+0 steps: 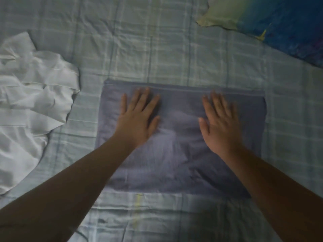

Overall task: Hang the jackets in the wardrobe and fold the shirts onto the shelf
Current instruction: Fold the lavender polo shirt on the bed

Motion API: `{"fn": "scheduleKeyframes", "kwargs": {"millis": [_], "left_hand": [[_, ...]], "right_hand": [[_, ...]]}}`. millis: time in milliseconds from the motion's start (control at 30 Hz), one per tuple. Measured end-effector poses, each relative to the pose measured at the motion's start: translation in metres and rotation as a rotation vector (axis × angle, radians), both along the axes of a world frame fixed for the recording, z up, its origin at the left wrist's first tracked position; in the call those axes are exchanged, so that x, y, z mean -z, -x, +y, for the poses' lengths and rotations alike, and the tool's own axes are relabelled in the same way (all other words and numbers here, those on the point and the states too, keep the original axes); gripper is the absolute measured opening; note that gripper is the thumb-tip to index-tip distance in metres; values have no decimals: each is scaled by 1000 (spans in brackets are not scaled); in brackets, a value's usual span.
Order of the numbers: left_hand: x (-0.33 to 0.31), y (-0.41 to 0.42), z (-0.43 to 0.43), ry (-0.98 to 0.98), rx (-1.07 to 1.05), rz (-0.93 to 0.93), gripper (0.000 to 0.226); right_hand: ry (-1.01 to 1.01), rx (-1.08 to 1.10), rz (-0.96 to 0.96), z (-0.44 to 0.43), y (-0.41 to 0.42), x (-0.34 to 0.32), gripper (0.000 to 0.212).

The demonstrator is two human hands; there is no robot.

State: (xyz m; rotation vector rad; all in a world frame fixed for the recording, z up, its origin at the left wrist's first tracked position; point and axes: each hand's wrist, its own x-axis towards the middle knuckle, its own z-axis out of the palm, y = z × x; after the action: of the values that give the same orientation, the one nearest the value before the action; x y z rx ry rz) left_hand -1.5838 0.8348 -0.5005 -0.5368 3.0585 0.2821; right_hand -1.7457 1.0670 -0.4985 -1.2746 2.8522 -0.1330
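Both bare forearms reach forward, nearly straight. The left hand (138, 117) lies palm down with fingers straight and spread; the right hand (221, 125) lies likewise, slightly blurred.

Flat hands (139, 117) on folded shirt (181, 154)

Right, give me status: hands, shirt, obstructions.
Left hand and right hand pressing flat on grey shirt. Shirt folded to a rectangle on the bed sheet. White garment crumpled to the left, apart from it; nothing blocking.
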Motion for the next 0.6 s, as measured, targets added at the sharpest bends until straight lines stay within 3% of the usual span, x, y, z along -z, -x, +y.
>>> {"fn": "scheduleKeyframes", "kwargs": {"millis": [267, 433, 600], "left_hand": [[6, -125, 8, 20, -228, -71, 64], [21, -139, 15, 34, -247, -89, 63], [24, -141, 15, 56, -265, -86, 65]], "right_hand": [[-76, 212, -41, 86, -58, -8, 63], [-142, 261, -77, 93, -64, 4, 66], [-84, 238, -78, 96, -60, 12, 66]]}}
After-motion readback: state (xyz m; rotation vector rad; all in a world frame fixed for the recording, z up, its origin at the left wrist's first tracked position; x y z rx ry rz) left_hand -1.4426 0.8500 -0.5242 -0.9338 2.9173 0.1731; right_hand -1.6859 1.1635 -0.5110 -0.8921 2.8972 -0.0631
